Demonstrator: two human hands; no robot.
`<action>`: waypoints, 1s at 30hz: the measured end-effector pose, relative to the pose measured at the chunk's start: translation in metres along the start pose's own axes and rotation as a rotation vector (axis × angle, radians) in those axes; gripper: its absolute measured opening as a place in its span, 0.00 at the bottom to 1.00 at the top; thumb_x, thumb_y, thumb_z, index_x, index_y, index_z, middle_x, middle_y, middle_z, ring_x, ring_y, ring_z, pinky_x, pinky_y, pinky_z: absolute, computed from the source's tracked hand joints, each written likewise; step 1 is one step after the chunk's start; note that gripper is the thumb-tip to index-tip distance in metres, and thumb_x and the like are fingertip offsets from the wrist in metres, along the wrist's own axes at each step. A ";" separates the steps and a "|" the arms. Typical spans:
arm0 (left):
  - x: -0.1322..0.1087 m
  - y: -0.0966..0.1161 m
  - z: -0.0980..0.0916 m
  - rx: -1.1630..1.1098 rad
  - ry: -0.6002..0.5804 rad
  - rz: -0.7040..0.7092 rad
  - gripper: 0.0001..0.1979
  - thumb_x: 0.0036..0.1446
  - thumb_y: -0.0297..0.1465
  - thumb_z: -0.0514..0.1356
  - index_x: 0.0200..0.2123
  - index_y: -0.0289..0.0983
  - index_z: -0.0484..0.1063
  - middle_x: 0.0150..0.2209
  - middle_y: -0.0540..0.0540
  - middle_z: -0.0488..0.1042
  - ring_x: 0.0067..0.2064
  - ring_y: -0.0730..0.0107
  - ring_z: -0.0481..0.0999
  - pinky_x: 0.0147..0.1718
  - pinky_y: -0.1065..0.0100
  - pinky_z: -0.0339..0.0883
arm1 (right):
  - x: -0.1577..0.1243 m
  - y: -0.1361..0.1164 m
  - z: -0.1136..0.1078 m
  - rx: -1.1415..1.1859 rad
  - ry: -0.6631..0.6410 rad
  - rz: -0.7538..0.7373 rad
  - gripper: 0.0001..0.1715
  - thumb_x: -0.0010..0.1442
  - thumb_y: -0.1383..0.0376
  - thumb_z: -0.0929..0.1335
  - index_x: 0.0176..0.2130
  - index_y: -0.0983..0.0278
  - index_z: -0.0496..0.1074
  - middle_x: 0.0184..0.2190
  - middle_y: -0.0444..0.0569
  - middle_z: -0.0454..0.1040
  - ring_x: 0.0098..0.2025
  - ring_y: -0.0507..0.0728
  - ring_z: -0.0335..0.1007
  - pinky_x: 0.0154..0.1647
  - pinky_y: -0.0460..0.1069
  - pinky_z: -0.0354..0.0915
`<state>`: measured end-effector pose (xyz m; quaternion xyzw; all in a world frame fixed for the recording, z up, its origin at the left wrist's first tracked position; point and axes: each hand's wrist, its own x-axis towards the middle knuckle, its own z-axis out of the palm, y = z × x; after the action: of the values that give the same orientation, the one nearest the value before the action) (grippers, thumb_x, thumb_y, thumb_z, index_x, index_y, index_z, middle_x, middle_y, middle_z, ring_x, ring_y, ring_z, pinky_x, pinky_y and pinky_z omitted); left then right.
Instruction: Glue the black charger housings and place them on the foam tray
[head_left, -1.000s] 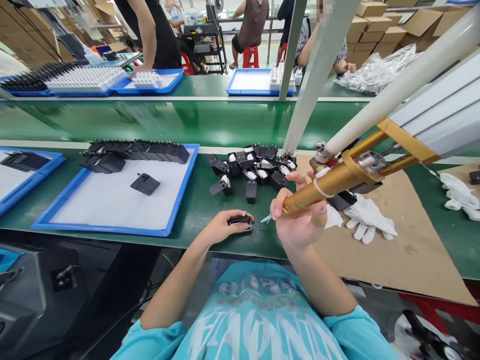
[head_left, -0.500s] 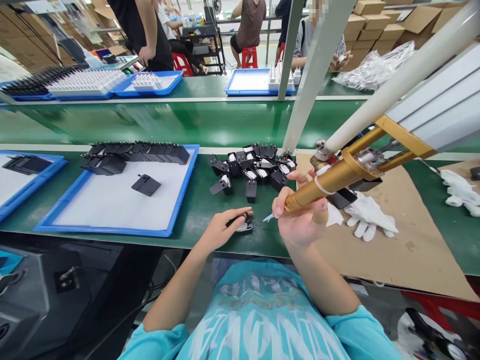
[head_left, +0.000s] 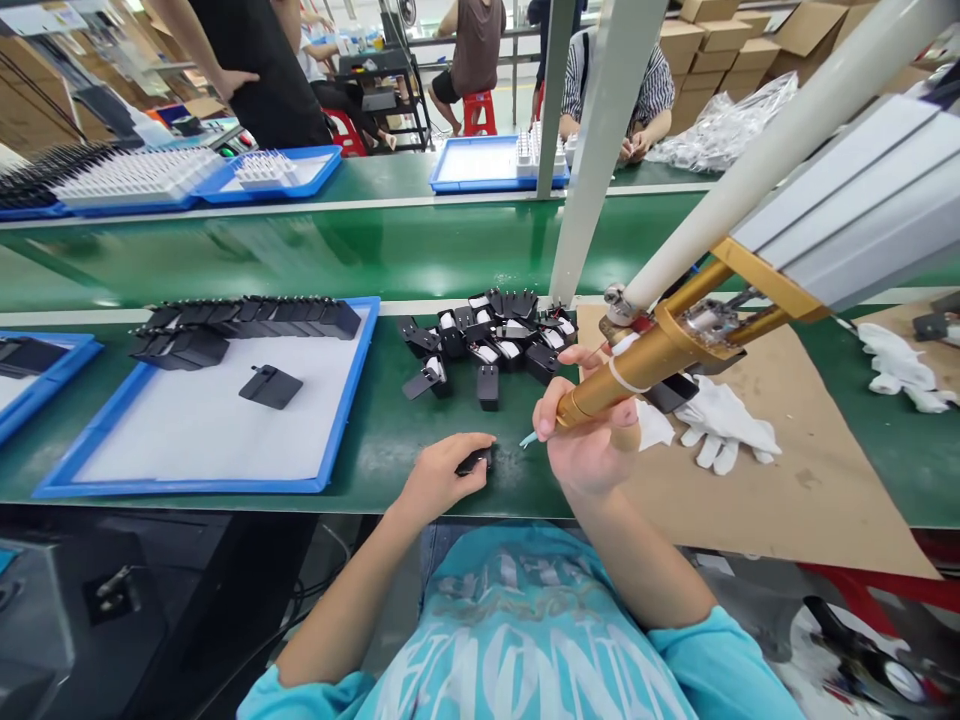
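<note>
My left hand (head_left: 448, 474) is closed over a small black plastic housing (head_left: 475, 460) on the green bench near its front edge, fingers on top and thumb at the near side. Much of the piece is hidden by the fingers. My right hand (head_left: 589, 440) grips a gold-coloured cylindrical tool (head_left: 619, 385) with a narrow light-blue tip (head_left: 529, 439). That tip points left, a short way from the housing and apart from it. Beyond both hands lies a pile of black plug adapter housings (head_left: 487, 394), several of them open with white parts inside.
At left, a blue-rimmed tray (head_left: 349, 400) holds rows of black adapters and a single adapter (head_left: 271, 387). White gloves (head_left: 727, 425) lie on cardboard (head_left: 810, 480) at right. A slanted white post (head_left: 592, 170) rises behind the pile. People sit and stand across the bench.
The left fingers have curled down around the housing, which showed a pale open side before and now looks dark. The right hand keeps its hold on the tool. The whole view has shifted slightly.
</note>
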<state>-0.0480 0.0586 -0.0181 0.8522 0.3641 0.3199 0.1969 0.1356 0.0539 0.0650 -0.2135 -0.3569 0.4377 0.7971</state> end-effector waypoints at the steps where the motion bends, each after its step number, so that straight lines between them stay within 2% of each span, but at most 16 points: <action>1: 0.000 -0.001 0.002 0.022 0.015 0.034 0.11 0.57 0.25 0.56 0.42 0.39 0.73 0.41 0.46 0.81 0.41 0.68 0.81 0.41 0.69 0.76 | 0.000 0.000 0.000 0.004 0.001 -0.001 0.20 0.59 0.49 0.65 0.46 0.55 0.63 0.43 0.43 0.66 0.18 0.45 0.65 0.12 0.45 0.59; 7: -0.001 -0.005 0.011 0.203 0.136 0.195 0.07 0.54 0.28 0.63 0.38 0.39 0.71 0.37 0.46 0.82 0.36 0.68 0.82 0.32 0.72 0.74 | 0.002 -0.001 -0.004 -0.036 0.014 0.007 0.19 0.59 0.48 0.64 0.44 0.56 0.63 0.43 0.44 0.66 0.18 0.46 0.64 0.12 0.45 0.58; 10: 0.003 0.000 0.010 0.138 0.142 0.133 0.05 0.54 0.26 0.61 0.36 0.39 0.71 0.34 0.47 0.81 0.34 0.70 0.81 0.31 0.73 0.73 | 0.003 -0.001 -0.006 -0.068 -0.005 0.012 0.19 0.59 0.47 0.63 0.41 0.57 0.63 0.43 0.45 0.67 0.18 0.46 0.63 0.11 0.45 0.58; 13: 0.008 0.004 0.004 0.000 0.069 0.018 0.05 0.56 0.25 0.58 0.35 0.39 0.70 0.34 0.48 0.80 0.35 0.71 0.80 0.34 0.71 0.74 | 0.003 0.000 -0.008 -0.051 -0.008 0.001 0.17 0.59 0.48 0.64 0.39 0.57 0.62 0.44 0.45 0.67 0.18 0.46 0.63 0.12 0.46 0.58; 16: 0.009 0.002 -0.005 -0.108 -0.051 0.093 0.04 0.58 0.25 0.57 0.36 0.39 0.71 0.38 0.45 0.80 0.40 0.68 0.79 0.39 0.67 0.74 | 0.002 0.000 -0.009 -0.030 0.007 0.000 0.17 0.59 0.48 0.65 0.40 0.56 0.60 0.44 0.45 0.67 0.18 0.46 0.64 0.12 0.46 0.58; 18: 0.009 -0.002 -0.010 -0.130 -0.171 0.161 0.06 0.60 0.25 0.56 0.39 0.39 0.72 0.45 0.43 0.80 0.46 0.66 0.78 0.44 0.64 0.73 | 0.002 0.001 -0.010 -0.020 0.011 0.007 0.18 0.59 0.48 0.65 0.42 0.56 0.59 0.44 0.45 0.67 0.18 0.47 0.64 0.12 0.46 0.58; 21: 0.008 -0.005 -0.018 -0.031 -0.307 0.202 0.11 0.63 0.25 0.54 0.46 0.40 0.72 0.54 0.44 0.76 0.52 0.63 0.75 0.49 0.60 0.71 | 0.003 0.001 -0.011 -0.018 0.014 0.005 0.19 0.58 0.48 0.66 0.43 0.56 0.59 0.43 0.45 0.68 0.18 0.47 0.64 0.12 0.46 0.58; 25: 0.009 -0.006 -0.023 0.177 -0.409 0.216 0.12 0.64 0.33 0.56 0.49 0.42 0.73 0.58 0.43 0.72 0.51 0.58 0.74 0.46 0.58 0.72 | 0.003 0.001 -0.011 -0.032 0.008 -0.007 0.17 0.59 0.49 0.65 0.41 0.56 0.60 0.43 0.45 0.67 0.18 0.47 0.65 0.12 0.46 0.58; 27: 0.010 -0.009 -0.023 0.233 -0.450 0.201 0.14 0.62 0.38 0.58 0.49 0.42 0.73 0.55 0.41 0.74 0.46 0.59 0.76 0.42 0.60 0.72 | 0.004 0.001 -0.011 -0.029 0.006 -0.012 0.16 0.59 0.49 0.65 0.40 0.56 0.61 0.43 0.44 0.67 0.18 0.47 0.66 0.11 0.46 0.58; 30: 0.008 -0.016 -0.020 0.189 -0.462 0.124 0.13 0.62 0.39 0.58 0.47 0.43 0.73 0.44 0.43 0.78 0.40 0.63 0.77 0.38 0.64 0.71 | 0.004 0.001 -0.010 -0.019 0.019 -0.020 0.15 0.59 0.50 0.65 0.38 0.55 0.60 0.42 0.42 0.68 0.18 0.47 0.66 0.11 0.46 0.58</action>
<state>-0.0655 0.0766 -0.0094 0.9380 0.2848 0.0930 0.1743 0.1440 0.0576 0.0589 -0.2217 -0.3555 0.4242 0.8028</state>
